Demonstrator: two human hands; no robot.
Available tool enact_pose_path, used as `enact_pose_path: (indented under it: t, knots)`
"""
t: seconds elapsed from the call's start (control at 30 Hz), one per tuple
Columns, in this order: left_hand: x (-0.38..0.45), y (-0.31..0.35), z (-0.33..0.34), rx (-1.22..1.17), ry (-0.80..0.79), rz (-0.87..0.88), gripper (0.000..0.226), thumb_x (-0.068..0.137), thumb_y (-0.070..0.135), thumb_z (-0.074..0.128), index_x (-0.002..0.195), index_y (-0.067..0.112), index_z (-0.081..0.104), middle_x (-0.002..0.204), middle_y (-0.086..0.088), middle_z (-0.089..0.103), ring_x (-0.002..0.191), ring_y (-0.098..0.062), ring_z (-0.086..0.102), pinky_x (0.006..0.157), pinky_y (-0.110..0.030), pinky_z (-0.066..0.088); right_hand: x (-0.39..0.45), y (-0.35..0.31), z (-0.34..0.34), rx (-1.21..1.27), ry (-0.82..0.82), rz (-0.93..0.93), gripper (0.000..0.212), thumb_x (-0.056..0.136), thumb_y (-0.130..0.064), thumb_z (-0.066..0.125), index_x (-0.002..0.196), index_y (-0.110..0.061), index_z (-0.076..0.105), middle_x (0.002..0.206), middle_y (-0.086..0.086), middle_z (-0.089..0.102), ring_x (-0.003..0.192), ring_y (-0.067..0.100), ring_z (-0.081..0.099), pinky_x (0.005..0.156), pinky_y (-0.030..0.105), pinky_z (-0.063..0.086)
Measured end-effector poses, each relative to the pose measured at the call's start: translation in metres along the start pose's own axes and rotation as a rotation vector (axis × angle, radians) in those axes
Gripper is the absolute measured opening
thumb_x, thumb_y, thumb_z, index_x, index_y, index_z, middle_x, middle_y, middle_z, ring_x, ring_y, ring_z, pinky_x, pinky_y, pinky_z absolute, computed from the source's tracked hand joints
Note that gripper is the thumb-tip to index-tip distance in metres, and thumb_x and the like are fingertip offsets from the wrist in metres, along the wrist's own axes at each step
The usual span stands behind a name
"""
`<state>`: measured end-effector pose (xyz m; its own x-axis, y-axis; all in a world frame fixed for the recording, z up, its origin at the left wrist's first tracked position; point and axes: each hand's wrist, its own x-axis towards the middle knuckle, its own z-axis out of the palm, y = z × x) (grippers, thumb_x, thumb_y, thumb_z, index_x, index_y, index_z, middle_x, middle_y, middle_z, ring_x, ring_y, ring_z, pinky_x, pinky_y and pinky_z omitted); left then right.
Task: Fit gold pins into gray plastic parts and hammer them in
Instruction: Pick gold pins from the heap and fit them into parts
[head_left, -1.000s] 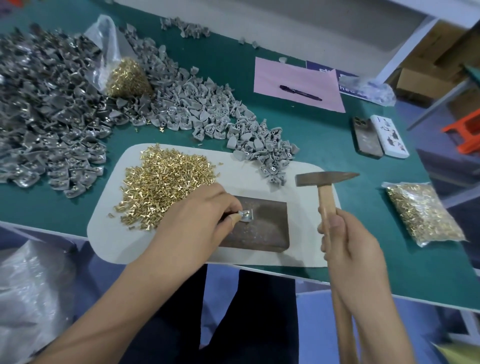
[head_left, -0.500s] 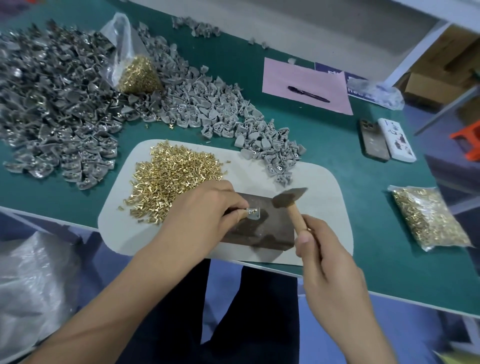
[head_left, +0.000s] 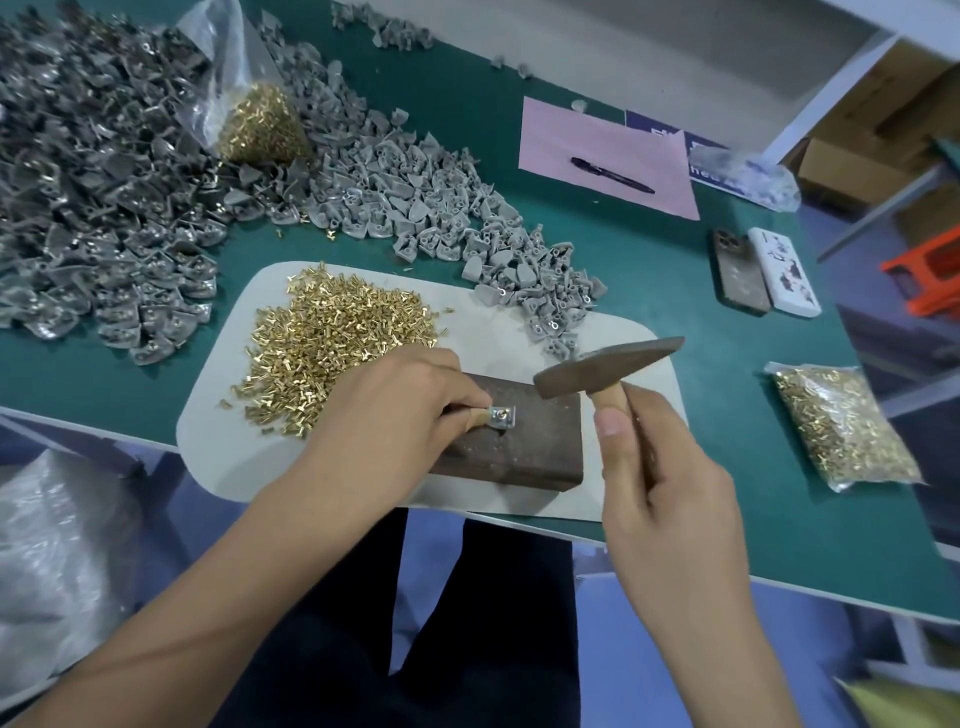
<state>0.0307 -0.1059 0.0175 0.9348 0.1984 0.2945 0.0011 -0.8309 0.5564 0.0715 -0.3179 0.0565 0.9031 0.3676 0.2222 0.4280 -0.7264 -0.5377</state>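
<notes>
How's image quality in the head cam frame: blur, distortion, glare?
Head view: strong wide-angle distortion, the table edge and shelf post bow; centre sharp, the gray part on the block is crisp; hammer head slightly soft; corners smear, notably bottom right; light even and diffuse, soft shadows under the left hand and right hand; mild sparkle on the pin pile.

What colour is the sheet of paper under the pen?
Pink; the sheet of paper under the pen shows best in the head view.
</notes>
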Motion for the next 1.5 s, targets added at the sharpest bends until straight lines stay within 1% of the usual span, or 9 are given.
enact_pose_path:
  t: [0.2,0.4,0.5,0.67,0.8,1.0,1.2,1.33,1.5]
  knots:
    - [0.001,0.001,-0.001,-0.038,-0.002,-0.002,0.008,0.084,0.037,0.077,0.091,0.034,0.079,0.075,0.014,0.061,0.077,-0.012,0.059,0.061,-0.03,0.048,-0.001,-0.006,0.014,-0.17,-0.097,-0.023,0.03,0.1,-0.061,0.027,0.117,-0.048,0.048,0.068,-0.015,0.06,0.065,0.023,0.058,0.054,0.033,0.037]
    - [0.006,0.003,0.001,-0.045,-0.007,0.009,0.008,0.086,0.036,0.076,0.091,0.032,0.08,0.075,0.014,0.059,0.08,-0.012,0.058,0.064,-0.028,0.045,-0.004,-0.005,0.005,-0.094,0.072,-0.014,0.034,0.101,-0.064,0.027,0.117,-0.045,0.05,0.059,-0.017,0.049,0.057,0.017,0.049,0.046,0.03,0.036]
    - [0.006,0.002,0.001,-0.05,-0.022,0.013,0.008,0.087,0.035,0.075,0.092,0.032,0.079,0.076,0.012,0.06,0.083,-0.014,0.058,0.068,-0.032,0.049,-0.005,-0.009,0.011,-0.227,-0.077,-0.054,0.028,0.101,-0.058,0.03,0.117,-0.045,0.049,0.064,-0.016,0.054,0.064,0.027,0.062,0.051,0.031,0.032]
    - [0.007,0.001,0.002,-0.063,-0.022,0.022,0.006,0.087,0.034,0.075,0.09,0.031,0.079,0.075,0.013,0.058,0.083,-0.014,0.058,0.068,-0.032,0.05,-0.005,-0.005,0.009,-0.126,0.113,-0.004,0.031,0.103,-0.058,0.031,0.119,-0.042,0.053,0.062,-0.014,0.054,0.059,0.022,0.053,0.048,0.028,0.031]
    - [0.007,0.0,0.002,-0.055,-0.028,0.047,0.007,0.086,0.033,0.076,0.091,0.029,0.079,0.076,0.011,0.061,0.083,-0.016,0.058,0.067,-0.036,0.052,-0.004,-0.004,0.013,-0.214,-0.047,-0.074,0.025,0.105,-0.056,0.033,0.116,-0.043,0.051,0.067,-0.013,0.063,0.061,0.022,0.059,0.049,0.03,0.029]
    - [0.006,-0.001,0.003,-0.048,-0.016,0.053,0.006,0.088,0.033,0.074,0.089,0.029,0.079,0.076,0.01,0.06,0.085,-0.018,0.058,0.067,-0.036,0.051,-0.001,-0.008,0.012,-0.164,0.083,-0.069,0.027,0.102,-0.056,0.035,0.113,-0.039,0.053,0.055,-0.023,0.041,0.063,0.022,0.048,0.044,0.019,0.028]
    - [0.006,0.003,0.003,-0.002,-0.016,0.054,0.01,0.087,0.033,0.074,0.094,0.028,0.08,0.08,0.01,0.062,0.086,-0.019,0.06,0.066,-0.035,0.052,-0.002,0.013,0.011,-0.291,0.069,0.021,0.025,0.101,-0.058,0.04,0.115,-0.045,0.056,0.078,-0.017,0.068,0.07,0.016,0.057,0.052,0.028,0.03]
    - [0.006,0.005,0.003,0.029,-0.006,0.05,0.011,0.088,0.033,0.073,0.095,0.026,0.079,0.082,0.008,0.064,0.085,-0.022,0.06,0.064,-0.036,0.052,0.0,0.038,0.014,-0.188,0.112,0.162,0.033,0.104,-0.034,0.047,0.135,-0.037,0.057,0.106,-0.005,0.066,0.085,0.024,0.06,0.065,0.035,0.041]
    - [0.002,0.01,0.007,0.106,0.003,0.066,0.016,0.091,0.035,0.067,0.1,0.026,0.076,0.089,0.006,0.065,0.092,-0.022,0.059,0.066,-0.043,0.054,0.003,0.061,0.024,-0.116,0.052,0.249,0.043,0.1,-0.009,0.051,0.14,-0.023,0.06,0.103,0.006,0.048,0.085,0.027,0.05,0.072,0.038,0.042]
